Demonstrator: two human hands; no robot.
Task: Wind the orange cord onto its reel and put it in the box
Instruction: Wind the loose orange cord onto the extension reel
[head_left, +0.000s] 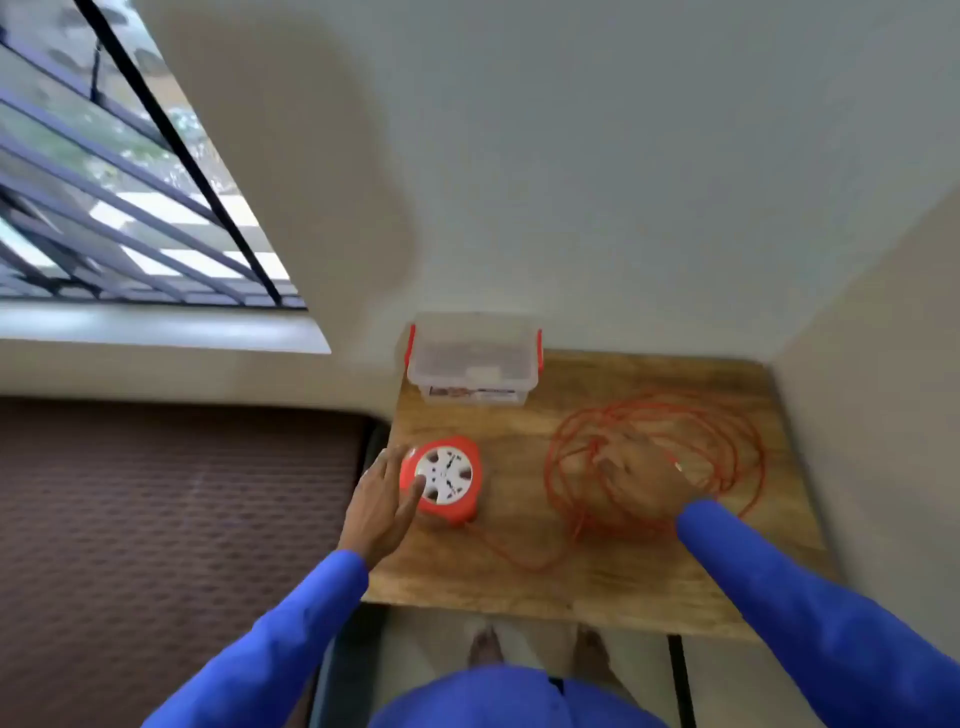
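Observation:
An orange reel (442, 478) with a white socket face lies flat on the wooden table (597, 571). My left hand (382, 501) is open at the reel's left side, with the thumb touching its rim. The orange cord (727, 441) lies in loose tangled loops on the right half of the table, and one strand runs back to the reel. My right hand (641, 475) rests flat and open on top of the loops. A clear plastic box (474, 364) with orange side clips stands at the table's back left, against the wall.
Walls close in behind and to the right of the table. A brown textured surface (176, 519) lies to the left, below a barred window (104, 197). My bare feet (540, 654) stand at the table's near edge.

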